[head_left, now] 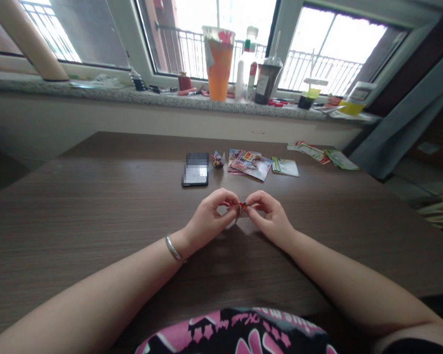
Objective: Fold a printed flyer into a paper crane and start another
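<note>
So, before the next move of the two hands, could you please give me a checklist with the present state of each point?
1. Left hand pinches the small colourful piece: ok.
2. Right hand also grips it, from the other side: ok.
3. Exact shape of the piece: cannot tell, it is tiny and partly covered.
4. Dark-framed device apart from both hands: ok, it lies beyond them.
5. Picture cards apart from both hands: ok.
6. Bracelet around the left wrist: ok.

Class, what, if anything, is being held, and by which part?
A small, partly red piece, pinched at its opposite sides by the left grip and right grip.
</note>
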`<state>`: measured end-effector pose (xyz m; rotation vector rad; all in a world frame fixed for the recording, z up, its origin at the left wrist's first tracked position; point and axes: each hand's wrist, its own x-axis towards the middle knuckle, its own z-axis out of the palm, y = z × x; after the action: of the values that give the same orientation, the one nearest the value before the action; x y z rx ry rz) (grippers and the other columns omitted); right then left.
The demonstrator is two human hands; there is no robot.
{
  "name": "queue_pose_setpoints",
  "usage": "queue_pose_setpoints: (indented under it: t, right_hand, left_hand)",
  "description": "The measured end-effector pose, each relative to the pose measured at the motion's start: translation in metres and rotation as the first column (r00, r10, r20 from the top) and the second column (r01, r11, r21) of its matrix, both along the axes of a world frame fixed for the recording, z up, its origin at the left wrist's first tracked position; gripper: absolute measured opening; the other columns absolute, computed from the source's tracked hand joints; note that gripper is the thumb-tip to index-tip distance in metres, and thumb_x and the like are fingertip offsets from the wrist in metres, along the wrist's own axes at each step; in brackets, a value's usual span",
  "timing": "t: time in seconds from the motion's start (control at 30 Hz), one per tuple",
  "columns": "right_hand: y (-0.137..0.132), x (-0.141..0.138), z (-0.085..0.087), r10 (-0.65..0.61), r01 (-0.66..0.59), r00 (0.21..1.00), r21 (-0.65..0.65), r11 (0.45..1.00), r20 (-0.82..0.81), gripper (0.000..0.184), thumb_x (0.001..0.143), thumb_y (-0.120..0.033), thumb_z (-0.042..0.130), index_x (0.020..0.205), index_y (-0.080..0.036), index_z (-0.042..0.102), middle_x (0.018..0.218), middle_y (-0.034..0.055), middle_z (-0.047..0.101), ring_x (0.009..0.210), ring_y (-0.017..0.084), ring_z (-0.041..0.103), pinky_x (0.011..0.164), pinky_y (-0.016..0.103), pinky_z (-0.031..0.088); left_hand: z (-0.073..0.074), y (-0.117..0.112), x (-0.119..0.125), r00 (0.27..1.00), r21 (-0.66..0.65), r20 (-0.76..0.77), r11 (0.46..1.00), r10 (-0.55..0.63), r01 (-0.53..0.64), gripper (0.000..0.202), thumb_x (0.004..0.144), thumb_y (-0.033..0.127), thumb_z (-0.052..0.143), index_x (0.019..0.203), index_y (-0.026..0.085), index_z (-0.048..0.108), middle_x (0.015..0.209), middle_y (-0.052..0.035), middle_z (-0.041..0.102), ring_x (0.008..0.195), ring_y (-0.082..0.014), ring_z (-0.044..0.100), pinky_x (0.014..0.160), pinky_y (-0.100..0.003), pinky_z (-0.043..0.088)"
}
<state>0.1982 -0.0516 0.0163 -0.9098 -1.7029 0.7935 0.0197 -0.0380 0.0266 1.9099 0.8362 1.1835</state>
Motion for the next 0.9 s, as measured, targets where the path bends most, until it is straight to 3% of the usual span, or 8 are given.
queue_pose_setpoints:
  t: [0.37,0.9]
  right_hand:
    - [-0.0066,-0.0052,0.0082,0.0,0.0,1.0,0.023,1.0,0.026,0.009,0.074,-0.012,0.058,0.076,-0.02,0.055,0.075,-0.0029,0.054,0.067,0.01,0.053,0.06,0.021,0.046]
    - [-0.0062,-0.0058,0.0085,-0.007,0.002,0.998,0.091,0.996,0.059,0.009,0.075,-0.012,0.059,0.078,-0.02,0.056,0.076,-0.002,0.056,0.069,0.01,0.055,0.06,0.021,0.048]
  left_hand:
    - [0.0044,-0.0058,0.0041,0.997,-0.041,0.033,0.997,-0.069,0.07,0.004,0.083,0.017,0.054,0.084,0.015,0.057,0.082,-0.0013,0.059,0.079,-0.0121,0.059,0.075,-0.026,0.049]
    - [0.0034,-0.0072,0.0011,0.995,0.222,-0.095,0.975,0.032,-0.01,0.009,0.082,0.009,0.052,0.082,0.016,0.056,0.079,0.0007,0.057,0.075,-0.0099,0.054,0.07,-0.022,0.045]
